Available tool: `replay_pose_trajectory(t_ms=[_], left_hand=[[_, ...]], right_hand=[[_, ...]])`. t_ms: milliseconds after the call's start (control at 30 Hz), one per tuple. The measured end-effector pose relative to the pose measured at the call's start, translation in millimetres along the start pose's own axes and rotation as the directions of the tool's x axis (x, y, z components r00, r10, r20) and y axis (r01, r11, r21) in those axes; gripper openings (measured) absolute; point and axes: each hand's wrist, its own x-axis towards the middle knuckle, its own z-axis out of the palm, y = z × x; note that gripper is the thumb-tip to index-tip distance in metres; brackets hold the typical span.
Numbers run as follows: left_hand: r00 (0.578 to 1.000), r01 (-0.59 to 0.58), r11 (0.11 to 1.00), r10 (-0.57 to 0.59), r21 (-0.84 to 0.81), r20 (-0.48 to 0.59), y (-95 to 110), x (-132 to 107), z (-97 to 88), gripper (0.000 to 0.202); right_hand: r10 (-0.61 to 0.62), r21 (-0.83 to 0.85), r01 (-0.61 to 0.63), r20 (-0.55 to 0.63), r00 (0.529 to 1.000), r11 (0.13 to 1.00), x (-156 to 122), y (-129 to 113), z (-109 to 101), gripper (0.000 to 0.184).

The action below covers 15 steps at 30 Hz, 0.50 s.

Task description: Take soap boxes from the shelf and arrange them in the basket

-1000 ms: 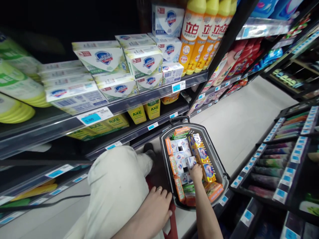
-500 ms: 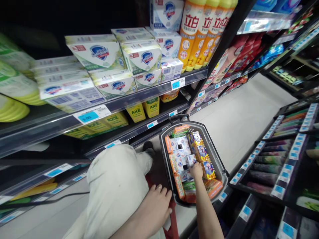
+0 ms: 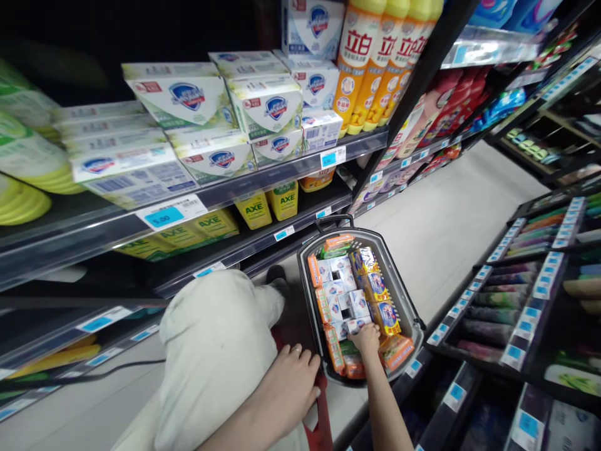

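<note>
A grey shopping basket (image 3: 402,289) stands on the aisle floor, packed with small white soap boxes (image 3: 339,282), orange packs (image 3: 397,351) and yellow-blue packs (image 3: 375,285). My right hand (image 3: 365,339) reaches into its near end, fingers curled over a white soap box (image 3: 355,326). My left hand (image 3: 290,381), with a ring on one finger, lies flat with fingers spread on my bent knee in cream trousers (image 3: 216,351). A red strip (image 3: 322,410) sits just below that hand.
On the left, shelves hold large white soap boxes (image 3: 190,100), yellow detergent bottles (image 3: 370,56) and yellow AXE packs (image 3: 256,210), with blue price tags (image 3: 164,216) on the edges. A low dark rack of tubes (image 3: 516,275) stands on the right. The pale aisle floor (image 3: 446,213) runs between them.
My right hand has slid toward me, from the middle of the basket to its near end, and a white box now stands where it was. The left hand has barely moved.
</note>
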Motion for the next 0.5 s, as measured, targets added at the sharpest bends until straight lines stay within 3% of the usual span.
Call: replay_pose_trajectory(t_ms=[200,500], left_hand=[[1.0,0.002,1.0,-0.002,0.003,0.01,0.0,-0.6,-1.6,0.041],[1.0,-0.005,1.0,0.005,0.004,0.002,1.2,-2.6,-3.7,0.04]], right_hand=[[-0.022,-0.009,0.022,-0.021,1.0,1.0,0.9,2.2,-1.1,0.092],[0.014,0.036,-0.013,-0.024,1.0,0.999,0.8,1.6,-3.3,0.096]])
